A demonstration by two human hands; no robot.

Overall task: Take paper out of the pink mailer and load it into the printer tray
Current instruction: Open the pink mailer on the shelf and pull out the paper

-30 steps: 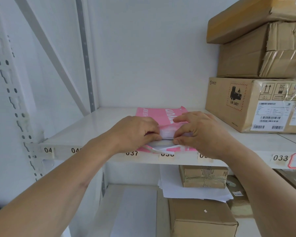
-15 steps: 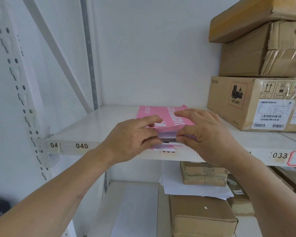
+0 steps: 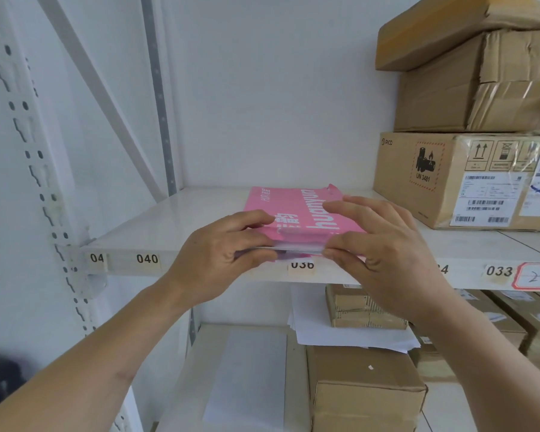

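Note:
A pink mailer [image 3: 296, 204] with white lettering lies flat on the white shelf [image 3: 181, 219], its open mouth at the front edge. A thin stack of white paper [image 3: 296, 246] shows in that mouth. My left hand [image 3: 219, 254] pinches the mouth's left side, thumb on top and fingers curled below. On the right side, my right hand [image 3: 384, 254] grips the same edge, with its fingers spread over the mailer's top. No printer tray is in view.
Stacked cardboard boxes [image 3: 468, 179] fill the shelf's right side. Numbered labels run along the shelf's front lip. On the lower shelf sit more brown boxes [image 3: 365, 388] and loose white sheets [image 3: 349, 336]. A white perforated upright [image 3: 38, 169] stands at left.
Both hands have risen slightly and shifted their hold on the mailer's front edge. The mouth now looks pressed flatter, with the paper stack's edge showing between my fingers.

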